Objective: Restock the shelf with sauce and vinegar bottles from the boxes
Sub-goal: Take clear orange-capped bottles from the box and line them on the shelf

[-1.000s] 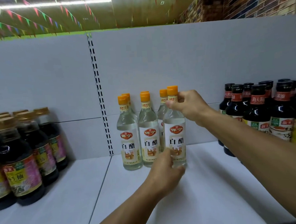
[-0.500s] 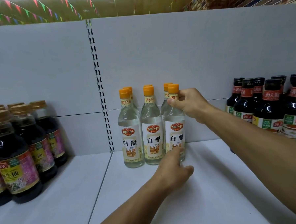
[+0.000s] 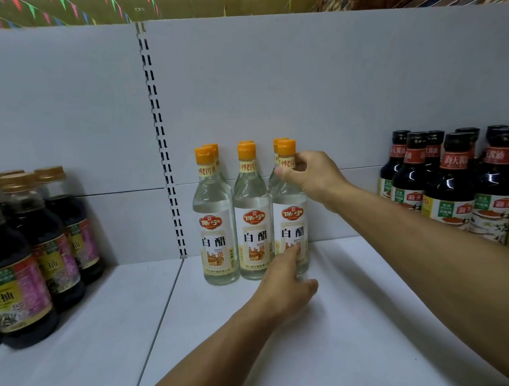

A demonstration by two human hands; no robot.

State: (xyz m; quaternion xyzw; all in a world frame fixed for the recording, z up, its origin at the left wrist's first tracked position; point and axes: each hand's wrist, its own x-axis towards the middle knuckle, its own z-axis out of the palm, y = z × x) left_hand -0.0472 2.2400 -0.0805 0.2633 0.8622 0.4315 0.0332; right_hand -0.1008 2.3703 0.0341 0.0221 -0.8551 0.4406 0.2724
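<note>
Right hand [image 3: 311, 175] pinching vinegar bottle [image 3: 290, 220] neck, left hand [image 3: 284, 285] touching its base

What I can't make out on the shelf

The rear row of clear orange-capped vinegar bottles [image 3: 279, 142] shows me only caps; my left hand [image 3: 285, 288] covers the front right bottle's base, so contact there is unclear. The dark soy sauce bottles with gold caps [image 3: 13, 264] and the dark red-labelled sauce bottles [image 3: 454, 194] run off the frame edges.
</note>
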